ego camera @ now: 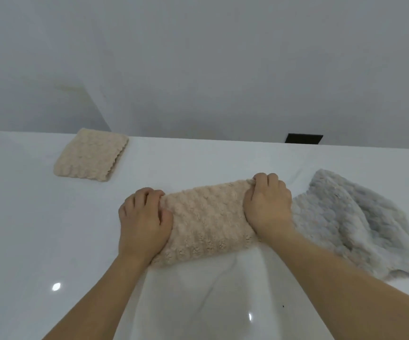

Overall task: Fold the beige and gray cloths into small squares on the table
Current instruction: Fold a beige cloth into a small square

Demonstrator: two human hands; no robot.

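Note:
A beige bubble-textured cloth (205,219) lies as a folded strip across the middle of the white table (26,229). My left hand (144,219) grips its left end, fingers curled over the edge. My right hand (268,202) grips its right end, fingers pinching the far corner. A gray fluffy cloth (360,224) lies crumpled just right of my right hand, partly under my wrist. A second beige cloth (91,155) lies folded into a flat square at the far left of the table.
The table's far edge runs along a gray wall (223,69). A dark rectangular object (304,138) shows behind the far edge at the right. Glossy bare tabletop lies to the left of my left hand.

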